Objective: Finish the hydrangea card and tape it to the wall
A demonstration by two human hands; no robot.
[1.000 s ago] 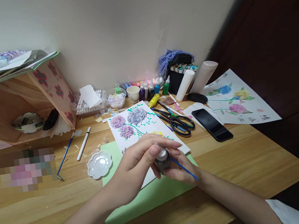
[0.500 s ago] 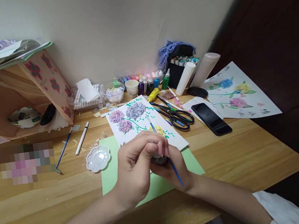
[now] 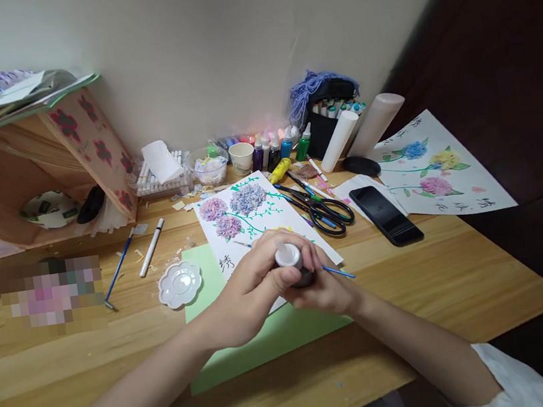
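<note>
A small paint bottle with a pale nozzle top and a dark body is held between my two hands, above the painting. My left hand wraps round the bottle near its collar, thumb in front and fingers behind. Closed round its lower part, my right hand is partly hidden by the left. A blue paintbrush passes among the fingers, its bristles out to the left; which hand holds it I cannot tell. Below lies the flower painting on a green sheet. A white flower-shaped palette sits to the left.
Scissors and a phone lie to the right, near a second flower painting. Paint bottles, a paper cup and a marker rack line the wall. Another brush and a white pen lie left.
My left fingers have moved off the bottle's top, so its nozzle now shows. The brush has swung from steep to nearly level.
</note>
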